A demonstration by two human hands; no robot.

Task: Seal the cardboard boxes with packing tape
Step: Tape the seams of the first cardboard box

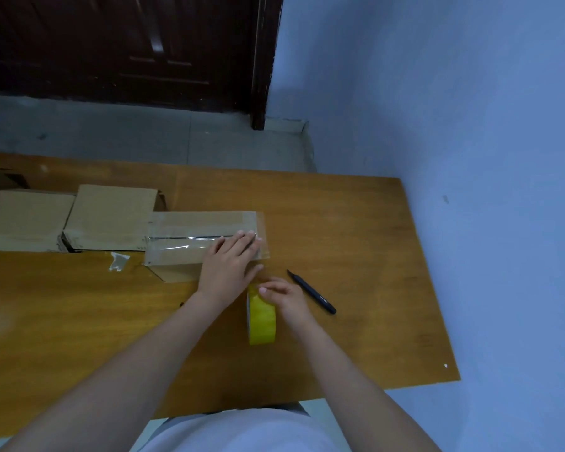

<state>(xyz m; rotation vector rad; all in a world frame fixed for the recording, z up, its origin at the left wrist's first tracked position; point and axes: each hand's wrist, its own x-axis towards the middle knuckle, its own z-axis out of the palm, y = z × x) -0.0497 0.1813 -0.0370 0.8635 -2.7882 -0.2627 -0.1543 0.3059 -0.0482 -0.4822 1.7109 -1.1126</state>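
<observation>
A small cardboard box (190,223) sits near the middle of the wooden table (356,223), with clear tape running along its top seam. My left hand (232,259) lies flat on the right end of the box top, fingers straight and pressing the tape down. A yellow roll of packing tape (262,318) stands on edge just in front of the box. My right hand (282,296) grips the top of the roll, its fingers curled over it.
Two more cardboard boxes (111,216) (26,220) stand to the left, another partly cut off at the far left edge. A black utility knife (312,291) lies right of the roll. A scrap of clear tape (118,260) lies on the table. A blue wall stands at the right.
</observation>
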